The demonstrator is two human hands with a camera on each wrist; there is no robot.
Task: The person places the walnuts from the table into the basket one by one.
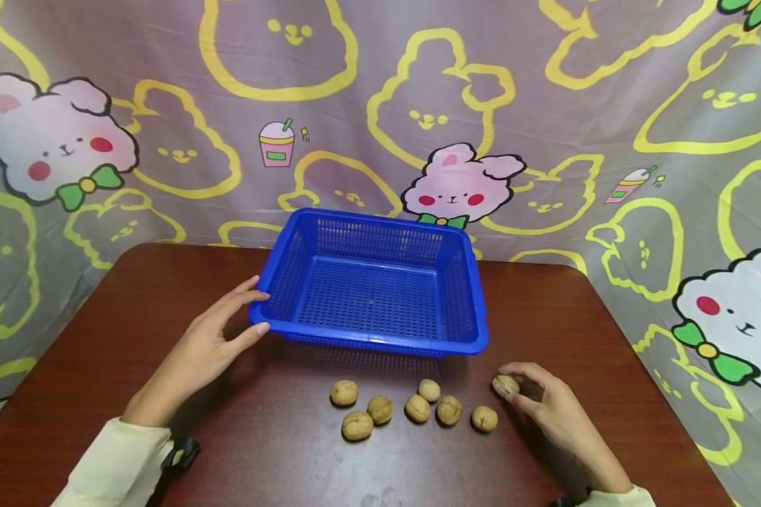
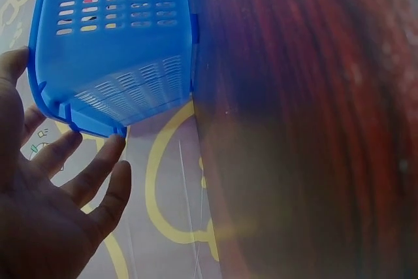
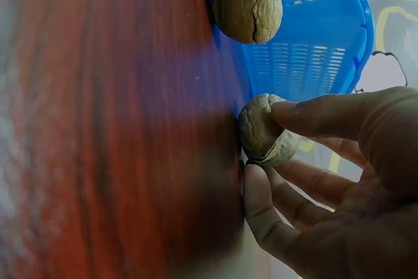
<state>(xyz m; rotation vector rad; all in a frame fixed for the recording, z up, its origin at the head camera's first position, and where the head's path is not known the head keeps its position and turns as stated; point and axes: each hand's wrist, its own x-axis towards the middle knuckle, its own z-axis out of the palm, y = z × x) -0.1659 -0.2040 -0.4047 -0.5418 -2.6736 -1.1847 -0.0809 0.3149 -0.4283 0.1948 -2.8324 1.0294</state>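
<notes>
A blue plastic basket (image 1: 368,345) with slotted walls stands on the table. My left hand (image 1: 206,345) rests its fingertips and thumb on the rim at the basket's near left corner, fingers spread and only slightly bent. In the left wrist view the fingertips touch the basket's rim (image 2: 98,129) without wrapping round it. At the right, my right hand (image 1: 554,408) pinches a walnut (image 3: 261,132) between thumb and fingers, low at the tabletop. Several more walnuts (image 1: 357,426) lie in front of the basket, the nearest walnut (image 1: 484,419) just left of that hand.
The brown wooden table (image 1: 279,451) ends at a cartoon-printed curtain (image 1: 368,120) behind and at both sides. Walnuts sit in a loose row between the basket's front wall and the near part of the table. The basket's slotted floor (image 1: 368,296) shows.
</notes>
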